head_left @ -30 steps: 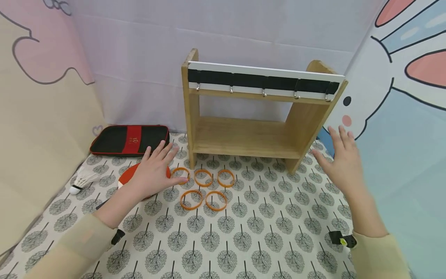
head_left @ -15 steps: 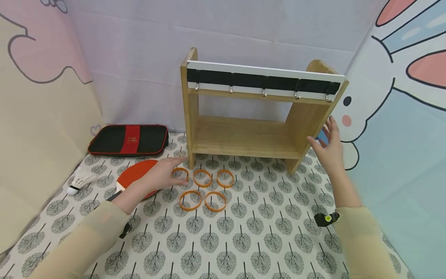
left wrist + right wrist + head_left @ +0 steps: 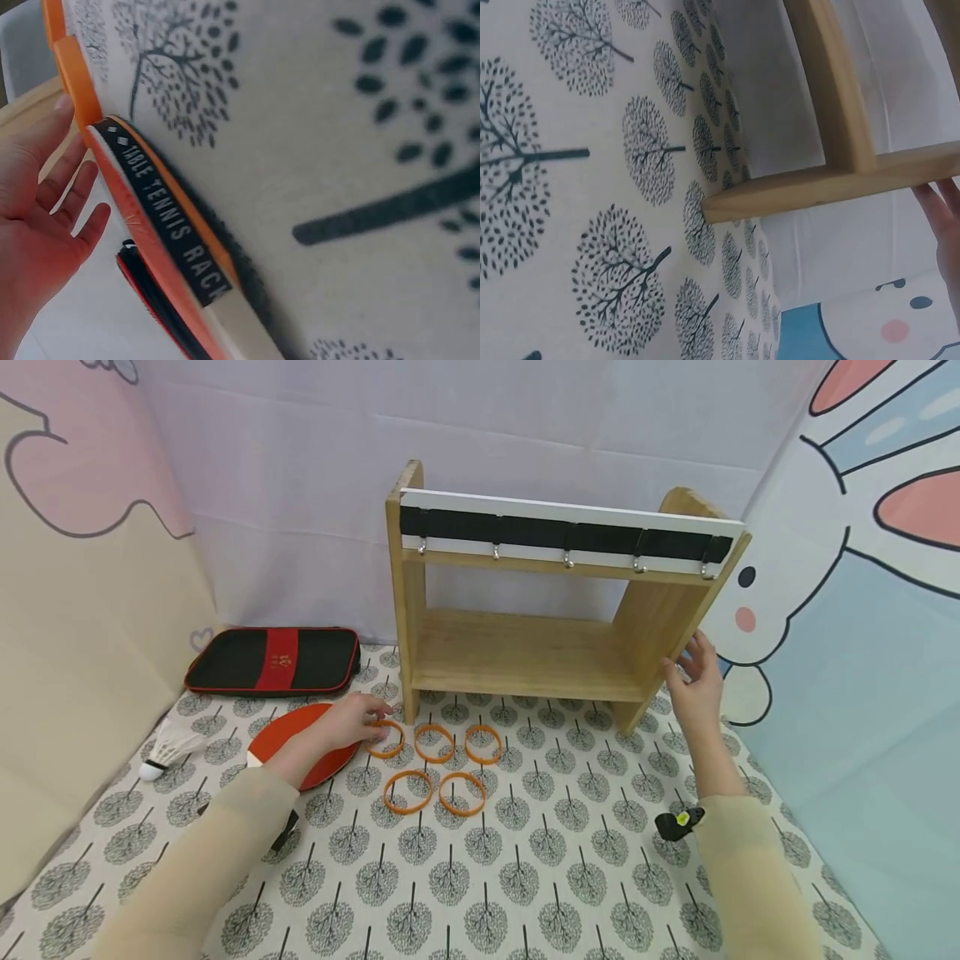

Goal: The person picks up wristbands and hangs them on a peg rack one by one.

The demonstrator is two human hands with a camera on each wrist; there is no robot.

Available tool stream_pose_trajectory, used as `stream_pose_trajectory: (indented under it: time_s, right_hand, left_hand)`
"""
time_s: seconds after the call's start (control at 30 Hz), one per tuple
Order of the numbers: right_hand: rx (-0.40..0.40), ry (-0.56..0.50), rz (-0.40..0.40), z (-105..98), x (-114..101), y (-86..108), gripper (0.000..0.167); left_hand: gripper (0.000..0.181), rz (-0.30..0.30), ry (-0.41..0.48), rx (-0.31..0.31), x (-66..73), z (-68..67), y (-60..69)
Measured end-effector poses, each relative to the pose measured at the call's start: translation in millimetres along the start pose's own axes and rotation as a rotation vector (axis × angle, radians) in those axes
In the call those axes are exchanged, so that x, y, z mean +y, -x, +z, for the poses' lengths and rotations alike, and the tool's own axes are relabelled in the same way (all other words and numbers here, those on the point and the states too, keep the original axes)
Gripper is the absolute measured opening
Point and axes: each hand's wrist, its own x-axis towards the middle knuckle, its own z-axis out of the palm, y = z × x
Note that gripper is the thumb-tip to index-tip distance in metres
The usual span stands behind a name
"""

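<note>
Our left hand (image 3: 352, 720), fingers parted, was at the leftmost far orange ring (image 3: 386, 757); our right hand (image 3: 697, 685) touched the right side of the wooden rack (image 3: 528, 656), its grip unclear to us. Four other rings (image 3: 436, 762) lay further right.

Smooth, plastic-like orange rings (image 3: 77, 81) were shown beside the left fingers (image 3: 81, 191). Plain wood was displayed in the shelf unit (image 3: 525, 656) at the right fingers (image 3: 934, 207), shiny metal in its hooks (image 3: 568, 561); matt printed cloth (image 3: 525, 878) was seen below both.
</note>
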Motion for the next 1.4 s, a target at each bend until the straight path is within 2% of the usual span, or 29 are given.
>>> stream_pose_trajectory:
  time_s: [0.13, 0.27, 0.47, 0.6, 0.93, 1.1, 1.4]
  right_hand:
    - [-0.052, 0.038, -0.015, -1, -7, 5.3, 0.063]
    - [-0.083, 0.060, -0.027, -1, 0, 3.8, 0.067]
    - [-0.083, 0.095, -0.045, 1, 25, -4.9, 0.068]
    - [-0.075, 0.108, -0.058, 3, 30, -5.9, 0.067]
    - [-0.073, 0.142, -0.044, 5, 28, -4.0, 0.067]
    - [-0.063, 0.150, -0.066, 6, 30, -3.4, 0.067]
    - [-0.063, 0.141, -0.064, 7, 34, -5.0, 0.067]
  left_hand:
    - [0.020, 0.009, -0.016, 0.006, -5.1, 0.4, -3.2]
    - [0.008, 0.004, -0.027, 0.007, -9.0, -0.1, -5.2]
    - [0.004, -0.016, 0.020, 0.028, -7.6, -3.9, -8.0]
    - [0.004, -0.016, 0.072, 0.055, -0.6, -8.2, -8.7]
    - [0.007, 0.027, 0.126, 0.045, 20.1, -24.5, -4.1]
    - [0.008, 0.040, 0.136, 0.045, 37.8, -38.2, -1.9]
    - [0.011, 0.047, 0.166, 0.130, 78.1, -73.9, 6.9]
